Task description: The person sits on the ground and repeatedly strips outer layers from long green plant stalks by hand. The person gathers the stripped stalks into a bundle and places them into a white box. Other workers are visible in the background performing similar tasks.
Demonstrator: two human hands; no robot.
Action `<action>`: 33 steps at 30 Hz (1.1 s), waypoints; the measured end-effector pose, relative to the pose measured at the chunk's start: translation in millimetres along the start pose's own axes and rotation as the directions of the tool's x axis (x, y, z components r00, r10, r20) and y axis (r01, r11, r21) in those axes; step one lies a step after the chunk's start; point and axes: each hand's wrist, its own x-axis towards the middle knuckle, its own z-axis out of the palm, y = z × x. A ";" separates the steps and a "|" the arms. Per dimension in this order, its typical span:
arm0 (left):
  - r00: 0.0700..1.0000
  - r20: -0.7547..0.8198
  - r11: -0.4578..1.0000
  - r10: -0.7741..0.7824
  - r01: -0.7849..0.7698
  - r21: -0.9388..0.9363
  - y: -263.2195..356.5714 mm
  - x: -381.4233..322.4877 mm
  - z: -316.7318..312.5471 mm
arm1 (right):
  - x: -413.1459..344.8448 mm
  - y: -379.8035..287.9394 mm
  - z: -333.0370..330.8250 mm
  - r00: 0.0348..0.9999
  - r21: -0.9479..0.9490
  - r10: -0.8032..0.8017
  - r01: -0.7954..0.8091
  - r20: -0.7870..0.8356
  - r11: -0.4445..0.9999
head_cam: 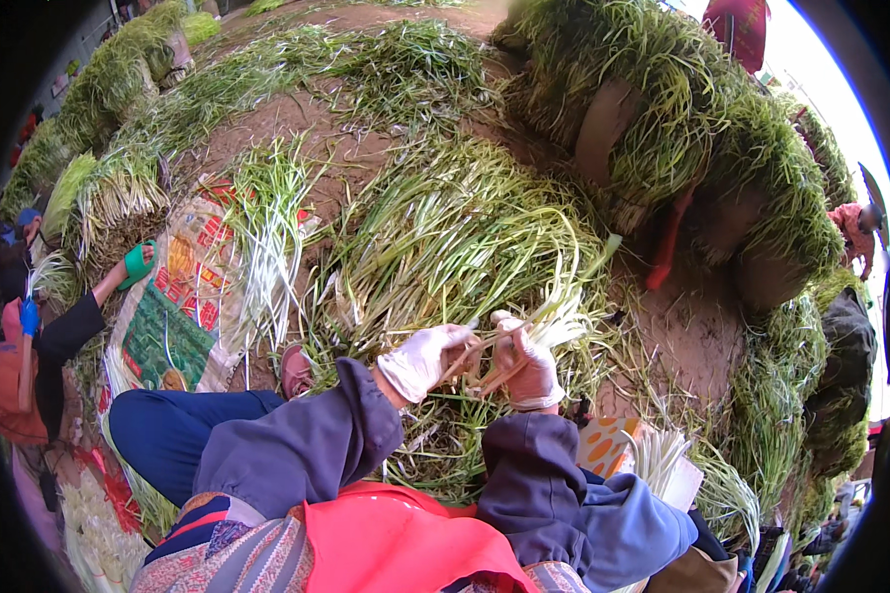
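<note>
Both of my hands wear thin pale gloves. My left hand pinches the root ends of some stalks between thumb and fingers. Close beside it, my right hand grips several long green-and-white stalks, probably garlic shoots or a similar leafy vegetable, whose leaves rise up and to the right. Beyond the hands lies a large loose heap of the same green stalks on the ground. Left of that heap, a smaller sheaf of pale-stemmed stalks rests partly on a printed sack.
Tall bundled stalks stand at the upper right, over reddish-brown ground. A spotted cardboard box and white stems are by my right knee. At the left, another person's foot in a green sandal reaches the sack's edge.
</note>
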 end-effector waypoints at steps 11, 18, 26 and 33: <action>0.960 -0.165 0.945 0.225 -0.256 -0.204 38.1 -47.4 -81.3 | -2.4 -35.5 -21.4 0.909 0.231 -0.255 0.340 -0.330 0.912; 0.986 -0.031 0.766 -0.166 0.149 0.625 77.4 -76.1 -121.9 | -31.9 -82.2 -63.7 0.827 0.306 -0.383 0.522 -0.412 0.796; 0.977 -0.079 -0.175 0.196 0.114 0.978 -16.3 49.0 -61.7 | -7.4 -55.8 -15.1 0.865 0.075 -0.250 0.311 -0.434 0.947; 0.975 -0.217 0.500 0.047 0.165 0.850 14.6 46.3 -36.8 | -6.5 -51.8 -16.7 0.919 0.245 -0.109 0.214 -0.380 0.946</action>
